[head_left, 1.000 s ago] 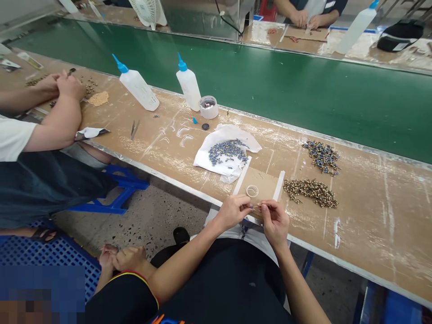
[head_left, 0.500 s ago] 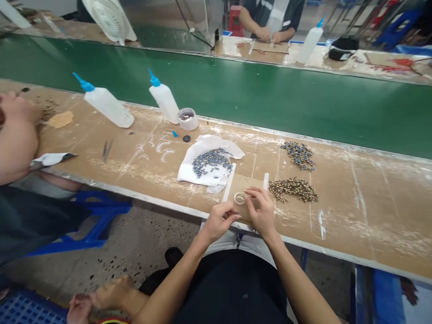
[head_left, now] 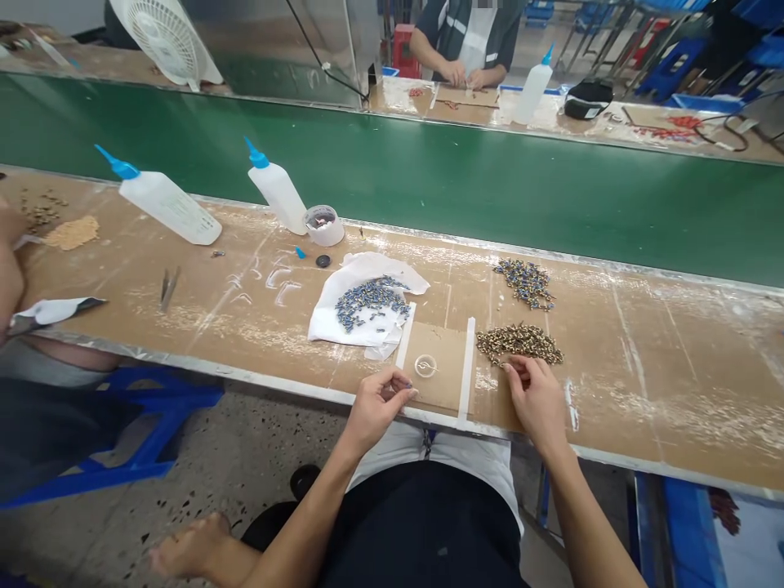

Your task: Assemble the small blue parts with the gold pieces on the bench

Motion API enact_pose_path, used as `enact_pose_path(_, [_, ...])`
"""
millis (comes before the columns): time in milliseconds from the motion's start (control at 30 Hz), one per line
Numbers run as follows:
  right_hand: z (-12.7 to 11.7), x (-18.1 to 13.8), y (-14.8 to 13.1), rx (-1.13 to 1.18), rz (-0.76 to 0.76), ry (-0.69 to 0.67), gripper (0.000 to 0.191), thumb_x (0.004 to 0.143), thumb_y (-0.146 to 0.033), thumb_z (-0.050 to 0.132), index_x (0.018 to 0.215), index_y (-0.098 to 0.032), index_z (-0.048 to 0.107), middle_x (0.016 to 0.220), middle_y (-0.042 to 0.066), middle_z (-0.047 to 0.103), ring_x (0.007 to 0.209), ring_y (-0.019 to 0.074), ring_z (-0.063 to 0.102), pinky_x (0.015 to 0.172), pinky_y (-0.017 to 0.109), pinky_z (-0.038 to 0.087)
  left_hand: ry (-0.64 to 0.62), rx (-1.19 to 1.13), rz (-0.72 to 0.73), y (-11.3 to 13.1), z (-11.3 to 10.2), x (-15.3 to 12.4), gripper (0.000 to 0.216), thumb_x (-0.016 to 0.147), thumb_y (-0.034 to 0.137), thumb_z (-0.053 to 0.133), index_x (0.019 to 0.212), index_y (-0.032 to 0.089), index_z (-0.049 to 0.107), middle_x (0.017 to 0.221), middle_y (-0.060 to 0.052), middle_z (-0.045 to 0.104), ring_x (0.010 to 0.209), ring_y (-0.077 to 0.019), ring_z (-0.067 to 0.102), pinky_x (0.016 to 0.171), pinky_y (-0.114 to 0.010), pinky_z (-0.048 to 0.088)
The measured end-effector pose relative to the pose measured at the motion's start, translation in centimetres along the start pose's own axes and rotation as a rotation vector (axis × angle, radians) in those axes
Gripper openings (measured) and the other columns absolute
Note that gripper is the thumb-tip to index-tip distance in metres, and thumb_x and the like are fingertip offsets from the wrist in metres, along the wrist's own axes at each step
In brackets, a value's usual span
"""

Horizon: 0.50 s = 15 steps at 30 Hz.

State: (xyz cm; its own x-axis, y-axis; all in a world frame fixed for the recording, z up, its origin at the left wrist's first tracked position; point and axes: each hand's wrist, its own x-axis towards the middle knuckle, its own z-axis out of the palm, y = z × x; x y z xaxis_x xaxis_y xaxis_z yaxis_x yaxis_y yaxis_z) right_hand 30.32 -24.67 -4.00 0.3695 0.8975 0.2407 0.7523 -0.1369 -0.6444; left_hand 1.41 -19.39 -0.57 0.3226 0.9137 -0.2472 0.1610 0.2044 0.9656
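Observation:
My left hand (head_left: 378, 404) rests at the bench's front edge, fingers pinched on a small blue-tipped part beside a cardboard pad (head_left: 436, 367) with two white strips. A small clear ring (head_left: 425, 365) lies on that pad. My right hand (head_left: 534, 394) reaches right of the pad, its fingertips curled at the near edge of a pile of brass-coloured parts (head_left: 518, 343). What those fingers hold, if anything, is hidden. A second pile of blue parts (head_left: 524, 282) lies behind it. More blue parts (head_left: 371, 296) lie on a white cloth left of the pad.
Two white squeeze bottles with blue tips (head_left: 160, 202) (head_left: 277, 190) and a tape roll (head_left: 324, 225) stand at the back of the brown bench. Tweezers (head_left: 167, 288) lie at left. A green conveyor belt (head_left: 490, 196) runs behind. Another person's arm (head_left: 9, 278) is at far left; a person (head_left: 469, 41) works opposite.
My right hand has left the pad and moved right to the brass pile. My left hand stays pinched by the pad's left strip. The view has shifted left and up.

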Motion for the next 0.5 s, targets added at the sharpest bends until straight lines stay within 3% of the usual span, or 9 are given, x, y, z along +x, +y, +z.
enact_pose_path(200, [1.5, 0.1, -0.7, -0.048, -0.035, -0.026, 0.021, 0.094, -0.037, 0.052, 0.087, -0.021, 0.065, 0.091, 0.009, 0.062, 0.087, 0.0261, 0.055, 0.080, 0.041, 0.043, 0.022, 0.045, 0.063, 1.5, 0.0, -0.2, 0.020, 0.082, 0.032, 0.070, 0.082, 0.015, 0.059, 0.071, 0.003, 0.056, 0.059, -0.0094, 0.058, 0.055, -0.020, 0.053])
enact_pose_path(367, [0.4, 0.1, -1.1, 0.027, -0.036, -0.055, 0.020, 0.094, -0.037, 0.053, 0.088, -0.020, 0.062, 0.088, 0.008, 0.067, 0.081, 0.0247, 0.060, 0.075, 0.038, 0.046, 0.076, 0.071, 0.081, 2.5, 0.0, -0.5, 0.020, 0.083, 0.032, 0.069, 0.080, 0.015, 0.059, 0.072, 0.001, 0.059, 0.064, -0.0115, 0.061, 0.061, -0.022, 0.055])
enact_pose_path(500, [-0.7, -0.5, -3.6, 0.149, -0.028, -0.059, 0.019, 0.095, -0.038, 0.055, 0.095, -0.021, 0.062, 0.090, 0.006, 0.069, 0.077, 0.0203, 0.063, 0.072, 0.034, 0.050, 0.110, 0.118, 0.103, 3.8, 0.4, -0.6, 0.018, 0.082, 0.030, 0.070, 0.077, 0.015, 0.061, 0.072, -0.001, 0.062, 0.066, -0.0132, 0.062, 0.062, -0.022, 0.055])
